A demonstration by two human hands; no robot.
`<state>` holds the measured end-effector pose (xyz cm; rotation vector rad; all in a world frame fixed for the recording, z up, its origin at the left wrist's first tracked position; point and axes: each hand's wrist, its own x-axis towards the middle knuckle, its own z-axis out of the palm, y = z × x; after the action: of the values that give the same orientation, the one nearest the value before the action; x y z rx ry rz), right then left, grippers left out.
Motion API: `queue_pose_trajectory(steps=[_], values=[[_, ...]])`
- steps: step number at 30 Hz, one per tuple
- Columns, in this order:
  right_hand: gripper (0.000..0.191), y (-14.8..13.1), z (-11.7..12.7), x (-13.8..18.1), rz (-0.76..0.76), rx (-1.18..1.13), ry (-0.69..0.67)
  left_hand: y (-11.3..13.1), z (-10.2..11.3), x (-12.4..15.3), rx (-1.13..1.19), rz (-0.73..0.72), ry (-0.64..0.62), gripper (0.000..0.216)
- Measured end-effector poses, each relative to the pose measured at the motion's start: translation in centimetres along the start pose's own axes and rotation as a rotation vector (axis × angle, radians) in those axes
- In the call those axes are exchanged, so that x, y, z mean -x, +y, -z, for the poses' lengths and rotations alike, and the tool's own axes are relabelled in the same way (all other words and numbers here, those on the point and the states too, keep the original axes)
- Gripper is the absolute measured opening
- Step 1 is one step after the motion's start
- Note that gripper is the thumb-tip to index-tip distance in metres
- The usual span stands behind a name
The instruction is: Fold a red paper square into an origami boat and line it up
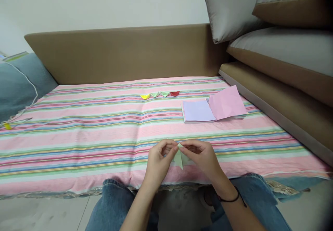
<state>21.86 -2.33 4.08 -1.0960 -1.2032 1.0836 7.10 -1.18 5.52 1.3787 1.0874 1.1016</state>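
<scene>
A small piece of folded light-green paper (180,158) is held up near the front edge of the striped cloth. My left hand (161,156) pinches its upper left side between thumb and fingers. On the other side, my right hand (201,154) pinches the upper right, so the two thumbs nearly meet at the top. The paper's pointed end hangs down between the hands, with a crease along its middle. Parts of it are hidden behind my fingers.
Beyond my hands, a yellow folded paper (145,96), two pale-green ones (155,94) and a red one (174,93) lie in a row. Pads of lilac paper (199,111) and pink paper (228,102) lie at right. Cushions (281,50) are stacked along the right side.
</scene>
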Motion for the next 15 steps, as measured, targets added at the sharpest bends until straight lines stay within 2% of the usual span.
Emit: queue_pose_trajectory(steps=[6, 15], values=[[0.012, -0.15, 0.1, -0.08, -0.015, 0.029, 0.0, 0.08, 0.07, 0.04, 0.013, -0.01, -0.031, 0.018], [0.01, -0.02, 0.09, -0.05, 0.088, 0.095, 0.045, 0.1, -0.05, 0.05, -0.085, -0.043, -0.083, 0.02]])
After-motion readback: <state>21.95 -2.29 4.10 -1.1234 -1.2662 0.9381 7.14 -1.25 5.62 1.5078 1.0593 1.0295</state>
